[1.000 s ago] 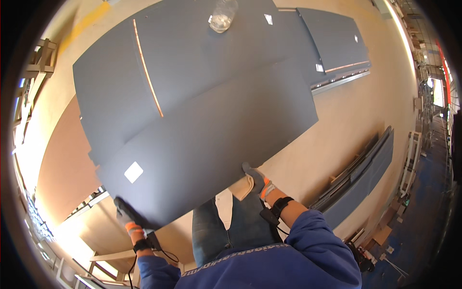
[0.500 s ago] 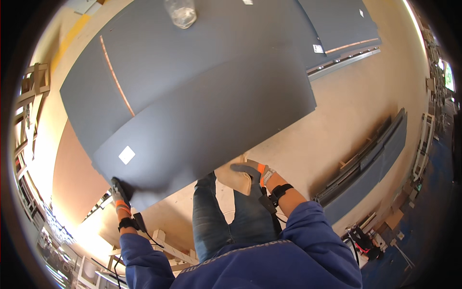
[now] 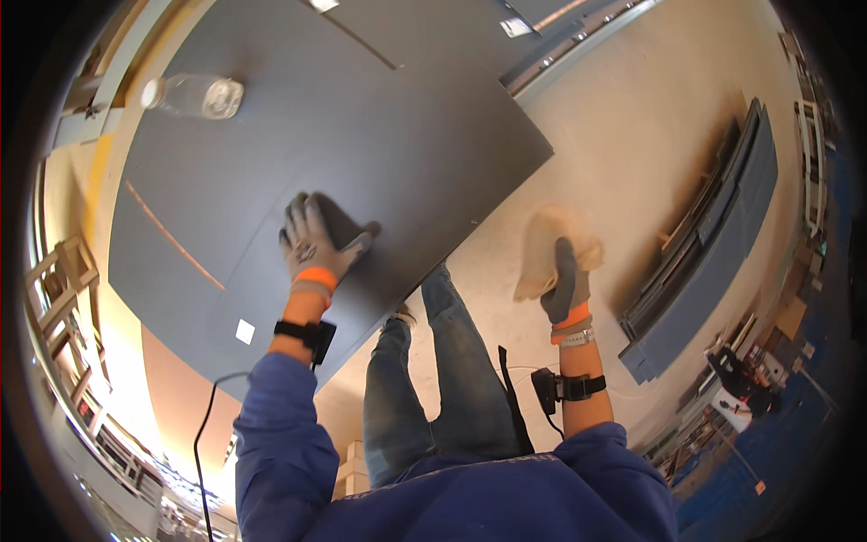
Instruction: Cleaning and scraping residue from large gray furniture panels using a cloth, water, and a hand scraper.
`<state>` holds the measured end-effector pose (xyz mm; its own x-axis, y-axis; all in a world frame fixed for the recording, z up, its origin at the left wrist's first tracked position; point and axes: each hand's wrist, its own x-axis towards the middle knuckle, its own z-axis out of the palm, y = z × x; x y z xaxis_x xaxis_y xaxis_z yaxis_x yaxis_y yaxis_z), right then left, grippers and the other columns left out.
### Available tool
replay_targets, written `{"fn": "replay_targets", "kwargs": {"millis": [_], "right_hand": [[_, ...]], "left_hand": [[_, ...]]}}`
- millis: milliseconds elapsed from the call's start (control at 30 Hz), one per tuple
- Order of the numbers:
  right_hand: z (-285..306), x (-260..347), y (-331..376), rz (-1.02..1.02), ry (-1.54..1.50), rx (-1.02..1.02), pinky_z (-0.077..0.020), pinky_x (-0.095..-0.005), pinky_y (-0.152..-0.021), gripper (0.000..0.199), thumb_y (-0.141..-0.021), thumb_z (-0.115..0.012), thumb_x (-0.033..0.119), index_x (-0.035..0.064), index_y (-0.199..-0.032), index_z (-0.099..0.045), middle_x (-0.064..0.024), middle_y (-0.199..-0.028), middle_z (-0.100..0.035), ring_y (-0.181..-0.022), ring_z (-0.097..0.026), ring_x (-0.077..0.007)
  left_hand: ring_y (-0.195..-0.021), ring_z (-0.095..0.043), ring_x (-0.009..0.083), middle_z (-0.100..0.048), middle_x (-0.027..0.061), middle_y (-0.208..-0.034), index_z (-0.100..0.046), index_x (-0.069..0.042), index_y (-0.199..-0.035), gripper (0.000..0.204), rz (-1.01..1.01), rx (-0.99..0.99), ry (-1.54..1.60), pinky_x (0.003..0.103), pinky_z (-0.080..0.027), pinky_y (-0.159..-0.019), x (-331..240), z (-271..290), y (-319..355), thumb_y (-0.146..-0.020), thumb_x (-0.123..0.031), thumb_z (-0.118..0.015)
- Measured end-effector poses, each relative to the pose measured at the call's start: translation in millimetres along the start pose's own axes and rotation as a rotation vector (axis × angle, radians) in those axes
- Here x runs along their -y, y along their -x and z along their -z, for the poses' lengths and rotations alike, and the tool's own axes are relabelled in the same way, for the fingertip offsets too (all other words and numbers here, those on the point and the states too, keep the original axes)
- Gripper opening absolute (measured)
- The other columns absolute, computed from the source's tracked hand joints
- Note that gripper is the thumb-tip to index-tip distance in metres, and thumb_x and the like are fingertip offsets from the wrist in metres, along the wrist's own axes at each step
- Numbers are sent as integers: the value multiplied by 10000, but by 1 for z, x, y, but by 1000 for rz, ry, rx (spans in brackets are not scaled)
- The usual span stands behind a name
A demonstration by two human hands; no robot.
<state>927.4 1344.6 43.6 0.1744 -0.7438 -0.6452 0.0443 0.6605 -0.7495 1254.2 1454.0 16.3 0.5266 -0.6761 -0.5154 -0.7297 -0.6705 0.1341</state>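
Observation:
A large dark grey sheet panel (image 3: 433,135) lies flat in front of me on other dark panels. My left hand (image 3: 318,242), in a grey glove with an orange cuff, rests on the panel with fingers spread and holds nothing. Off the panel's right edge, my gloved right hand (image 3: 566,287) is closed on a tan cloth (image 3: 551,244), slightly blurred. A clear plastic bottle (image 3: 194,97) lies on its side at the far left of the panel. Near the left edge sits a white label (image 3: 245,331).
Several dark panels (image 3: 713,253) stand stacked on the right. A metal rail (image 3: 587,43) runs along the far panels. Wooden frames (image 3: 63,289) are at the left. Cables hang from the bands on both wrists.
My left hand has moved from the panel's near left corner onto its surface. The raised panel now lies flat. My right hand has carried the cloth rightward, away from the edge.

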Motion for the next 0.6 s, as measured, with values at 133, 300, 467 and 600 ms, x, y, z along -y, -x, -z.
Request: {"fn": "replay_targets", "kwargs": {"millis": [133, 300, 467, 600], "right_hand": [[-9, -7, -55, -275, 205, -724, -483, -323, -805, 589, -863, -551, 408, -1, -1254, -389, -181, -1156, -524, -1038, -546, -200], [-66, -39, -172, 653, 1518, -698, -333, -405, -1015, 561, -856, -481, 365, -2, -1268, -383, -221, -1318, -408, -1211, -415, -329], [-191, -24, -249, 514, 1418, -119, -159, -448, -1107, 696, -828, -474, 431, 1, -1341, -287, -209, -1423, -249, -1344, -195, -344], [-185, 11, -228, 714, 1479, 13, -86, -453, -1119, 752, -838, -458, 437, -36, -1370, -217, -218, -1425, -238, -1356, -148, -347]], "left_hand": [[-1368, -83, 351, -105, 196, -1468, -117, 4, -1403, 1137, 95, 10, -91, 471, -127, -1099, -43, -15, -33, -614, -530, -737], [-1367, -5, 386, 5, 253, -1465, 8, 47, -1396, 1223, 204, 225, -226, 466, -58, -1106, -64, -26, -36, -616, -513, -748], [-1369, 48, 379, 61, 269, -1461, 39, 72, -1386, 1278, 301, 450, -416, 443, -1, -1107, -59, -28, -44, -601, -645, -670], [-1371, 52, 372, 63, 262, -1463, 40, 61, -1392, 1292, 337, 501, -489, 439, -7, -1110, -63, -23, -47, -585, -668, -658]]}}
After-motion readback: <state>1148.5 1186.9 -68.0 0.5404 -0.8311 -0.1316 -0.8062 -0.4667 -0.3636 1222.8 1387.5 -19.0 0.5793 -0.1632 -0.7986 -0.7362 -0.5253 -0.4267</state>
